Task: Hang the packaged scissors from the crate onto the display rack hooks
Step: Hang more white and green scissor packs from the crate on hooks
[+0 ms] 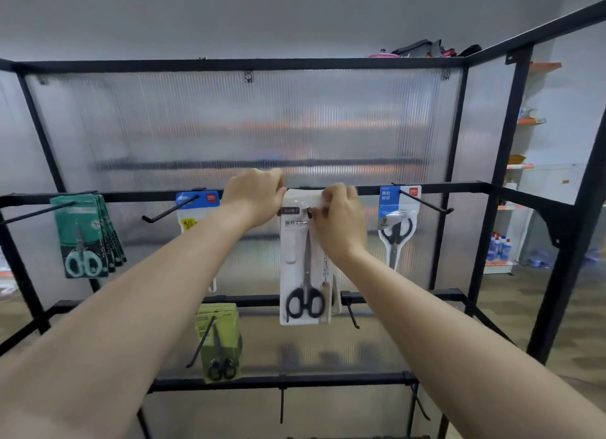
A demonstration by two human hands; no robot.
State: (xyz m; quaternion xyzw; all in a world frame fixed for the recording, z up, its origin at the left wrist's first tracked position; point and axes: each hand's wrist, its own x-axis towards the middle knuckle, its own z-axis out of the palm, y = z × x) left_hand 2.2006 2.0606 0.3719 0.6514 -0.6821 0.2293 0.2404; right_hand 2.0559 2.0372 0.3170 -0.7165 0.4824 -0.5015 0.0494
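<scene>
Reaching forward with both bare arms. Pinching the top left corner of the white scissors pack (301, 268) with the left hand (254, 195), fingers curled. Gripping its top right edge with the right hand (341, 220), thumb beside the dark hook (310, 212) tip showing at the hang hole. Hanging upright under the display rack (426, 189) bar, between two blue-topped packs (396, 222). Farther left, teal packs (85, 235); below, green packs (219, 340). Behind, a ribbed translucent panel (229, 120).
</scene>
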